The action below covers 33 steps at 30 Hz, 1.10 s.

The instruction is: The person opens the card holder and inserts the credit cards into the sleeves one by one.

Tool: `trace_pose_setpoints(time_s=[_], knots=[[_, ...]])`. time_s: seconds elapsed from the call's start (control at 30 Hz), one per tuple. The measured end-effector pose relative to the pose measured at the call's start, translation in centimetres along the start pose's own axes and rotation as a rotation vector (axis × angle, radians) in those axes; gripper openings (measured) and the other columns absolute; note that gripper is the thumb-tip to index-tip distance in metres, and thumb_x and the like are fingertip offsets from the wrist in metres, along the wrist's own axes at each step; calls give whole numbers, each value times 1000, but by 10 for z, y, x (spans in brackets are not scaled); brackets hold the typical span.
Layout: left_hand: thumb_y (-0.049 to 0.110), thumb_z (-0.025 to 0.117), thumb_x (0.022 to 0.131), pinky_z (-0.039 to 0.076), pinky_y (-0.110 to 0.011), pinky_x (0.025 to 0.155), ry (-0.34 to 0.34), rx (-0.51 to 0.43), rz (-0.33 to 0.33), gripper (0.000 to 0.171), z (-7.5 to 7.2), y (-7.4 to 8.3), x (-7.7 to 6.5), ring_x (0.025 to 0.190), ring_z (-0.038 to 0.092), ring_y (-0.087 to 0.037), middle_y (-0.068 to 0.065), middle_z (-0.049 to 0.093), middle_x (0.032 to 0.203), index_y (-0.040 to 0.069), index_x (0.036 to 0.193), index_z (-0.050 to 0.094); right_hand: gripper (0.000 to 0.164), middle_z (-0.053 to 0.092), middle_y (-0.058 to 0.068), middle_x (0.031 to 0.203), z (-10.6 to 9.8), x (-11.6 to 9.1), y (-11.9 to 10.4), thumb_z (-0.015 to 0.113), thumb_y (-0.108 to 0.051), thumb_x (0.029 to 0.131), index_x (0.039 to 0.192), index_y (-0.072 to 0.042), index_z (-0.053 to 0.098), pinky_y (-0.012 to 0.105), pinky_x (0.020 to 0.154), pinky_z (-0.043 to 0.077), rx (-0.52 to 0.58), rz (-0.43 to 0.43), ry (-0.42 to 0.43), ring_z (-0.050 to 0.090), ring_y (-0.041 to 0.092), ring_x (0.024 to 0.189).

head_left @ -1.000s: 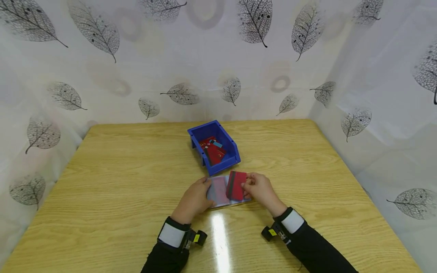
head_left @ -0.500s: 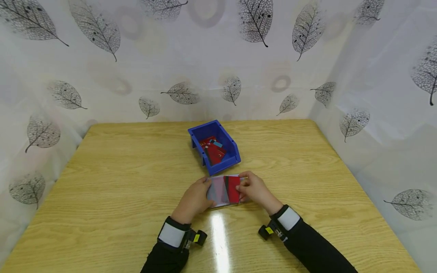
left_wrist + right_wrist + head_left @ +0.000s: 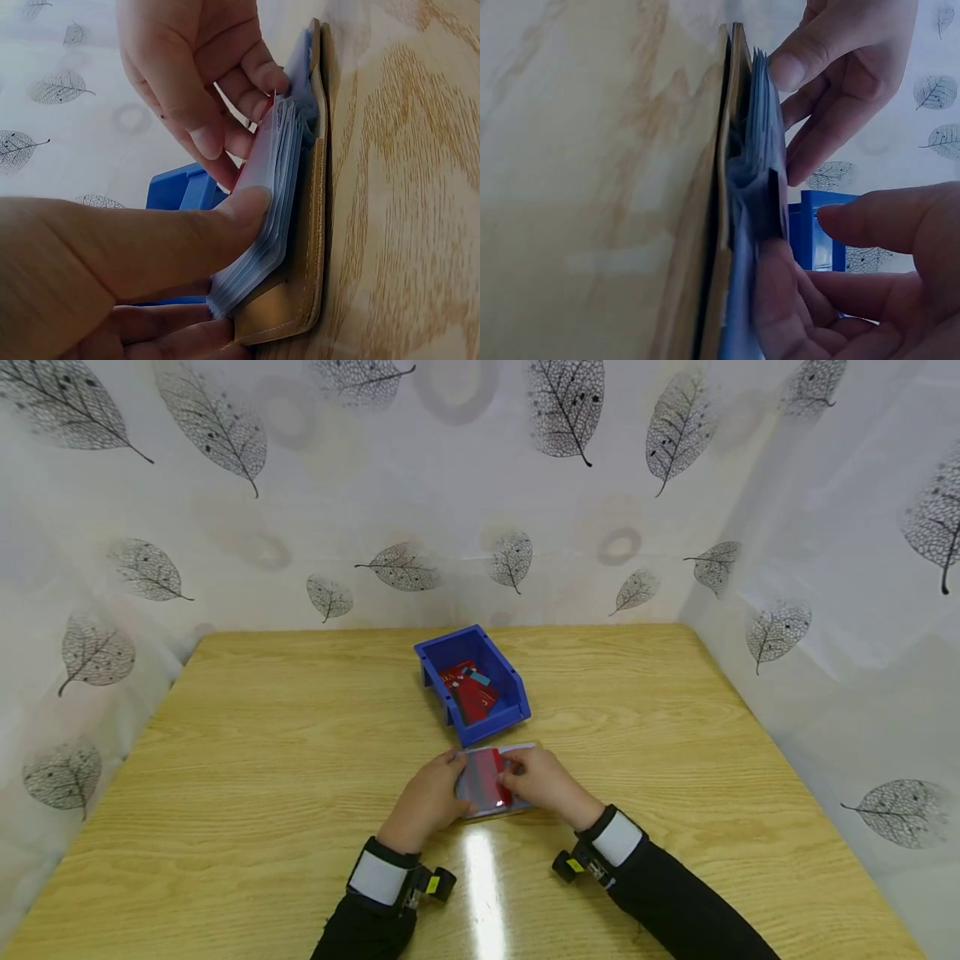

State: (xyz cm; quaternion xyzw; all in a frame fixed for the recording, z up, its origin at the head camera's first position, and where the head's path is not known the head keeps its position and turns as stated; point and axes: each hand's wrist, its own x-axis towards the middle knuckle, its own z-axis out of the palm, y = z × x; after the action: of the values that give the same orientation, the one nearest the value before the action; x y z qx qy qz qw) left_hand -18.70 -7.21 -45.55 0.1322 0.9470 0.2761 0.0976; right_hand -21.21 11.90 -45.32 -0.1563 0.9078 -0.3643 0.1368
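Note:
A card holder with clear plastic sleeves (image 3: 472,783) lies spread on the table, its tan leather cover (image 3: 279,309) showing beneath them in the left wrist view. My left hand (image 3: 422,797) grips its left side, with the thumb on top of the stacked sleeves. A red card (image 3: 497,777) with a dark stripe sits mostly inside the top sleeve, and its right part sticks out. Bent fingers of my right hand (image 3: 553,787) hold that outer part by its edge. In the right wrist view the thumb meets the card's end; the exact contact is partly hidden.
Behind the holder stands a blue plastic bin (image 3: 491,727), close to its far edge. Several red cards (image 3: 472,693) lie in it, one bearing a light-blue patch. A leaf-patterned white curtain (image 3: 442,593) borders the wooden table (image 3: 262,735) at the back and sides.
My right hand has moved left, sliding the red card from above the holder into the clear sleeve. My left hand has stayed in place on the holder; the bin has not moved.

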Motion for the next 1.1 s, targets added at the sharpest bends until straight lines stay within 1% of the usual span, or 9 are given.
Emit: trace_pose_setpoints(time_s=[0.1, 0.17, 0.27, 0.37, 0.5, 0.63, 0.73, 0.97, 1.1], knots=[[16, 84, 75, 40, -47, 104, 4, -8, 3, 70, 0, -1, 0, 126, 49, -38, -24, 48, 140, -7, 134, 53, 40, 69, 8, 88, -2, -1, -1, 61, -9, 89, 123, 11, 60, 24, 61, 49, 25, -2, -28, 61, 10, 68], [17, 84, 75, 41, -47, 104, 10, -4, 9, 71, 0, -1, -1, 126, 49, -37, -24, 48, 140, -7, 134, 53, 40, 69, 10, 91, -2, -2, 0, 60, -10, 88, 123, 11, 60, 24, 61, 50, 36, -28, -31, 62, 10, 69], [17, 84, 75, 41, -46, 103, 25, 4, 24, 71, 1, -2, -1, 125, 50, -37, -24, 49, 139, -8, 134, 53, 37, 69, 11, 91, -1, -2, 0, 60, -10, 90, 121, 11, 62, 23, 58, 48, 6, -83, -27, 59, 8, 66], [17, 85, 74, 42, -46, 102, 37, 10, 43, 72, 1, -2, -1, 124, 51, -37, -24, 50, 138, -9, 133, 53, 35, 67, 9, 86, 1, 0, -1, 60, -8, 91, 119, 12, 62, 21, 55, 44, -33, -121, -22, 53, 7, 62], [17, 85, 73, 42, -45, 102, 34, 14, 52, 72, 3, -3, -1, 124, 51, -37, -24, 51, 138, -10, 132, 53, 35, 65, 6, 79, 3, 3, -3, 58, -7, 92, 122, 12, 60, 22, 54, 41, -28, -87, -28, 49, 8, 60], [17, 84, 74, 42, -44, 103, 18, 26, 46, 72, 4, -3, 0, 126, 50, -36, -24, 50, 138, -10, 133, 52, 35, 66, 5, 79, 4, 5, -5, 58, -8, 93, 123, 10, 61, 23, 56, 42, -1, -45, -33, 52, 8, 62], [16, 84, 75, 41, -44, 103, 6, 34, 42, 72, 3, -2, 1, 127, 49, -36, -24, 49, 139, -10, 134, 52, 34, 67, 5, 82, 4, 6, -5, 59, -8, 92, 121, 9, 62, 23, 57, 44, -6, -41, -28, 54, 8, 64], [16, 84, 75, 41, -45, 104, -21, 17, 51, 73, 1, -1, 0, 128, 48, -38, -27, 47, 141, -11, 134, 50, 33, 65, 3, 76, 4, 7, -4, 59, -9, 92, 120, 9, 63, 23, 55, 43, 0, -35, -27, 54, 8, 61], [18, 85, 73, 43, -46, 102, -25, 17, 61, 75, 0, -1, -2, 123, 51, -38, -27, 49, 138, -12, 132, 51, 31, 67, 5, 76, 7, 8, -2, 59, -7, 92, 117, 10, 64, 21, 54, 45, 24, -67, -35, 57, 7, 60]])
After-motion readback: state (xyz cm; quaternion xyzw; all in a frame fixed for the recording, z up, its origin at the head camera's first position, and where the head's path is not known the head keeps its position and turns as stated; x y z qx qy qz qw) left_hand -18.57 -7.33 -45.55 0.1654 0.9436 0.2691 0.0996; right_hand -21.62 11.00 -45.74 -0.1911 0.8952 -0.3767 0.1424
